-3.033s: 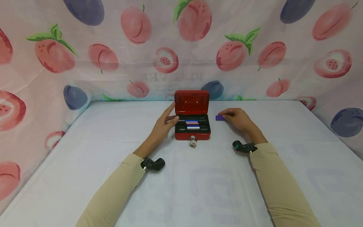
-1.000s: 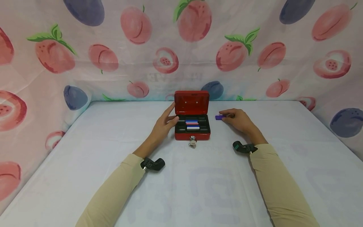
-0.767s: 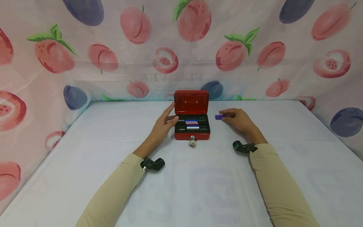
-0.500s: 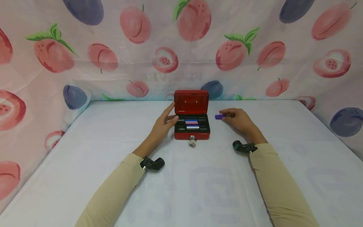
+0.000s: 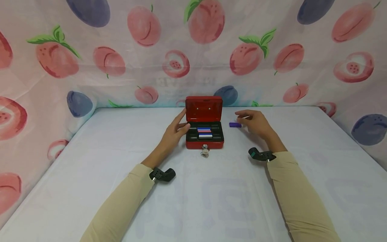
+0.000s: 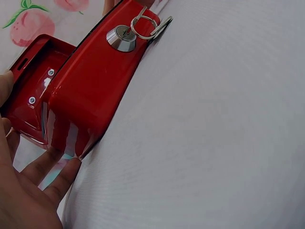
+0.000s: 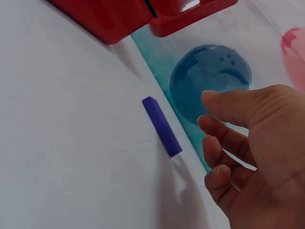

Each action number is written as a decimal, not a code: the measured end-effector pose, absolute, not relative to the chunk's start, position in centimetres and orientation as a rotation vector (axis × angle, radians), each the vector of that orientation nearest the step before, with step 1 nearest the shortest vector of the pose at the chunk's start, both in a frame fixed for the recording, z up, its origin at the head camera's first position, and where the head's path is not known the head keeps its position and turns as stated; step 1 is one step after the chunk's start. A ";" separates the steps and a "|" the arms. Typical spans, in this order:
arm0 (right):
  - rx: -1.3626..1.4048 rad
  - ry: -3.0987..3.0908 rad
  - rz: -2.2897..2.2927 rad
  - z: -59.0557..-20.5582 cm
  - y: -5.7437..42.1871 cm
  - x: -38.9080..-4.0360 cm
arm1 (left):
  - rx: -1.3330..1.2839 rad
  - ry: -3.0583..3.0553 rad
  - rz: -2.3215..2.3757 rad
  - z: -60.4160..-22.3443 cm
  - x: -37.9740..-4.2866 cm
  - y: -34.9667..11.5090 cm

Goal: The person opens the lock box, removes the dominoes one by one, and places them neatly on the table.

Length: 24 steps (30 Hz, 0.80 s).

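A red metal cash box (image 5: 205,145) stands with its lid raised and a black tray (image 5: 216,127) inside. Several coloured sticks (image 5: 205,131), blue, red and white, lie in the tray. My left hand (image 5: 170,137) rests against the box's left side, its spread fingers touching box and lid; the left wrist view shows fingertips (image 6: 66,172) along the side wall. On the table to the box's right lies a short purple bar (image 5: 234,124). Just above and right of that bar hovers my right hand (image 5: 255,123), fingers loosely bent, apart from it and holding nothing.
A key with a ring (image 5: 205,153) hangs from the lock on the box's front. White cloth covers the table (image 5: 193,195). Behind it hangs a fruit-print curtain (image 5: 211,70). Each wrist carries a black camera mount.
My right hand has let go of the purple bar and lifted slightly up and right. The bar stays on the table. Left hand and cash box have not moved.
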State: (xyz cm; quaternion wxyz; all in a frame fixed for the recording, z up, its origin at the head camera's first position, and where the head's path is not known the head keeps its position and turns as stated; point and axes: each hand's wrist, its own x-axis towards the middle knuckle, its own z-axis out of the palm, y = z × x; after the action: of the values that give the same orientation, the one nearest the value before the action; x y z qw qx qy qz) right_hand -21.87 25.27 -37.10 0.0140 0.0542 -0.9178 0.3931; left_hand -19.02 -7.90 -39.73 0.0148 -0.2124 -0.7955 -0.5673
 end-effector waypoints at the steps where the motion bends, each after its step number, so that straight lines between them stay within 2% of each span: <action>1: 0.183 -2.845 1.226 -36.9 25.2 -21.9 | -0.666 -2.474 -1.764 -39.7 -19.0 -7.9; 13: 0.349 -2.745 1.257 -34.4 24.1 -21.4 | -0.663 -2.477 -1.767 -39.5 -19.0 -7.8; 20: 0.389 -2.715 1.293 -33.8 23.2 -21.1 | -0.672 -2.505 -1.779 -36.1 -16.2 -7.6; 24: 0.410 -2.718 1.309 -33.7 22.8 -20.9 | -0.681 -2.497 -1.781 -36.1 -16.2 -7.7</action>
State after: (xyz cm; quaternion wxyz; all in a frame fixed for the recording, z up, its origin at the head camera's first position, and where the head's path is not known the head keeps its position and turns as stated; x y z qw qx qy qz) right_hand -20.90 22.79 -33.71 0.0484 0.1345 -0.8918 0.4293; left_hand -16.17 -7.66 -36.14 0.0000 -0.2169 -0.7947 -0.5669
